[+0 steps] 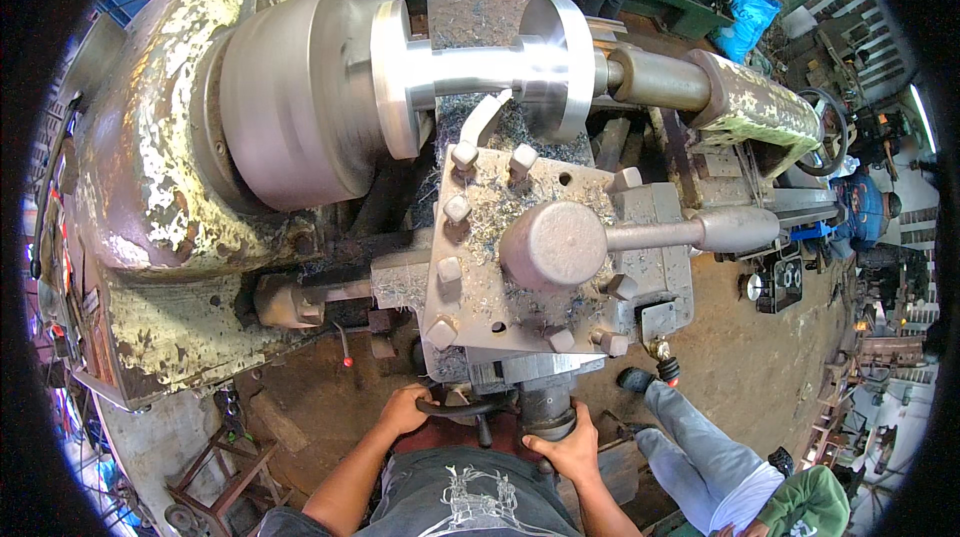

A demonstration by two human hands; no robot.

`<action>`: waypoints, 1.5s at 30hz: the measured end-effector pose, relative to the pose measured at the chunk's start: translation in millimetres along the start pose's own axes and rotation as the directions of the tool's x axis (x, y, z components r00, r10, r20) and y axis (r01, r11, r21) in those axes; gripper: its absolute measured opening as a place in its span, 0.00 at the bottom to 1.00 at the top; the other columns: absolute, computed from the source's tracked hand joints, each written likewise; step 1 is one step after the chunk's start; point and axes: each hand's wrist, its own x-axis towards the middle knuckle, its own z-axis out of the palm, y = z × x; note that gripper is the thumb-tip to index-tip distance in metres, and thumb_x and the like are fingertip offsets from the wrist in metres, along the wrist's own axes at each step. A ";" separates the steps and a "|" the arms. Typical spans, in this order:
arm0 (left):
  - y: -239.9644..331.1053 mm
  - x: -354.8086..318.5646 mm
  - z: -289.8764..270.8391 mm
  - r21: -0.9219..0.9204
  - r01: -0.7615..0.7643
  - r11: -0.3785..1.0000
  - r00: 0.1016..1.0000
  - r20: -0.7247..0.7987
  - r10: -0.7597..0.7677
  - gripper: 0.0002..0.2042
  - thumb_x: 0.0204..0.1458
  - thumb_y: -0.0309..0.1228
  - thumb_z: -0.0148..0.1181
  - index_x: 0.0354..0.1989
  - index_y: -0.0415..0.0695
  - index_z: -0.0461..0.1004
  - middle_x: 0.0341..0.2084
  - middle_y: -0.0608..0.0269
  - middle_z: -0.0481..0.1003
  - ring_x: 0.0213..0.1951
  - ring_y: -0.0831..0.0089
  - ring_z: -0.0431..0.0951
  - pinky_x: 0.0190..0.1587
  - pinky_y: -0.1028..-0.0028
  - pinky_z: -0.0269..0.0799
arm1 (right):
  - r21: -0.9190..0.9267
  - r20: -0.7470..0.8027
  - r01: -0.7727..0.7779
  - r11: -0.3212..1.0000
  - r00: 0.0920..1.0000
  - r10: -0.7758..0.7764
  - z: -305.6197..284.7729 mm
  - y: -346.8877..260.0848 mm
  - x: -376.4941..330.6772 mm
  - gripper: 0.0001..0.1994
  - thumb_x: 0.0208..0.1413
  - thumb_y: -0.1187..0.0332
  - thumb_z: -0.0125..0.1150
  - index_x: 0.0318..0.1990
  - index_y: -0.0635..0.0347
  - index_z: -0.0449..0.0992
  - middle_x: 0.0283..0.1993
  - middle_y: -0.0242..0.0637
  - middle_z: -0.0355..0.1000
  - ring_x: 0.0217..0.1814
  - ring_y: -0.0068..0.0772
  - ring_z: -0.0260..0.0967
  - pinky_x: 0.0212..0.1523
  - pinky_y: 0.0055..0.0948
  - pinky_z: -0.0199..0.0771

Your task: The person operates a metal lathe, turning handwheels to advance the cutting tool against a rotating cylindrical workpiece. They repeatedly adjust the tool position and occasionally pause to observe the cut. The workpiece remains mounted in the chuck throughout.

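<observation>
At a metal lathe, my left hand (404, 410) is closed on the rim of a dark handwheel (462, 410) below the tool post. My right hand (570, 445) wraps the dark round knob (549, 424) at the near end of the cross slide. Above them, the square tool post (480, 272) carries clamping bolts, scattered metal chips and a thick lever handle (660, 234). A cutting tool (486, 121) points from it at a shiny flanged shaft (470, 71), its tip close to the shaft. The chuck (290, 97) holding the shaft looks smeared, as if spinning.
The paint-flaked headstock (150, 157) stands left; the tailstock (755, 112) supports the shaft's right end. A person in a green top and grey trousers (700, 467) is at the lower right. Another person stands behind the lathe. A wooden stool (222, 472) sits lower left.
</observation>
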 end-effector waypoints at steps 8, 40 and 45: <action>60.3 -28.1 1.3 0.055 0.535 0.843 0.837 0.098 -0.538 0.22 0.46 0.42 0.70 0.47 0.42 0.79 0.45 0.41 0.79 0.52 0.48 0.77 0.57 0.60 0.72 | 0.011 -0.004 0.017 1.000 1.000 -0.017 -1.2 0.2 -1.4 0.48 0.27 0.54 0.84 0.57 0.73 0.66 0.50 0.58 0.76 0.53 0.51 0.76 0.56 0.41 0.74; 129.4 4.1 78.5 -0.816 0.527 0.236 0.778 0.575 0.253 0.39 0.61 0.30 0.59 0.74 0.36 0.39 0.68 0.52 0.58 0.68 0.66 0.60 0.70 0.67 0.57 | -0.005 -0.011 0.049 0.999 0.999 -0.049 -1.0 0.2 0.6 0.48 0.27 0.56 0.83 0.57 0.75 0.66 0.48 0.58 0.77 0.51 0.50 0.77 0.54 0.41 0.75; 124.7 2.6 83.2 -0.824 0.472 0.313 0.800 0.550 0.240 0.39 0.60 0.29 0.61 0.73 0.35 0.40 0.68 0.52 0.59 0.67 0.67 0.61 0.70 0.67 0.57 | 0.000 -0.013 0.038 0.999 0.999 -0.038 0.0 0.3 0.7 0.48 0.27 0.56 0.83 0.57 0.75 0.66 0.48 0.58 0.77 0.51 0.49 0.77 0.54 0.40 0.76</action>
